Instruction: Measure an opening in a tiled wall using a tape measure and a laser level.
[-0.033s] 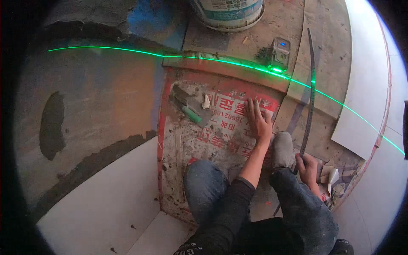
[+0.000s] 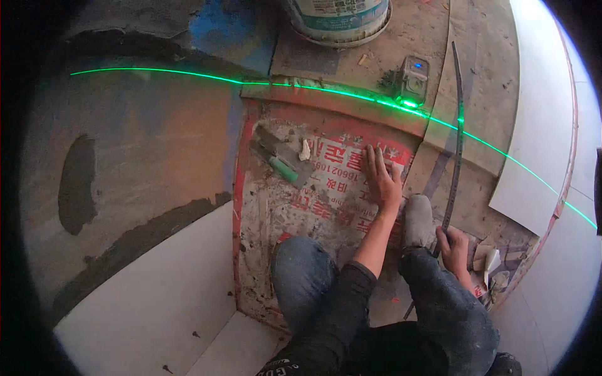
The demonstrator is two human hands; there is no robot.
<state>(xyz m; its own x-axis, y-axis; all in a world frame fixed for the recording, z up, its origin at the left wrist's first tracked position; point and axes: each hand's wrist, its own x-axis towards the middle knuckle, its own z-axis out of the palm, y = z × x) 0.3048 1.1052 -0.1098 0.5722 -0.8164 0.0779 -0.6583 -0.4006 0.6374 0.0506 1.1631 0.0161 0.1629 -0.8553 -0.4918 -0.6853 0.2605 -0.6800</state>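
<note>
The right hand is curled around a long thin black strip, thumb along its near side. The left hand lies palm down and holds nothing, its fingers nearly straight and slightly parted, on a dirty white covering sheet with red print.

The strip runs up from the right hand, past the grey-clad foot, to a free far end above the brown floor boards; whether it touches them I cannot tell. A bright green laser line crosses it. Just left of its upper part stands a small, dusty, boxy laser level.

Because the strip is gripped low, a small turn of the wrist could swing its far end into the laser level and throw the green line off. The strip also looks slender enough to flex, and its lower part passes close to the leg, where it could catch.

Left of the left hand lies a green-handled trowel near a crumpled pale scrap; a leftward slide of that hand could knock either. Grit might also make the sheet slippery under the palm. Beyond the laser level stands a white plastic bucket with a teal band.
</note>
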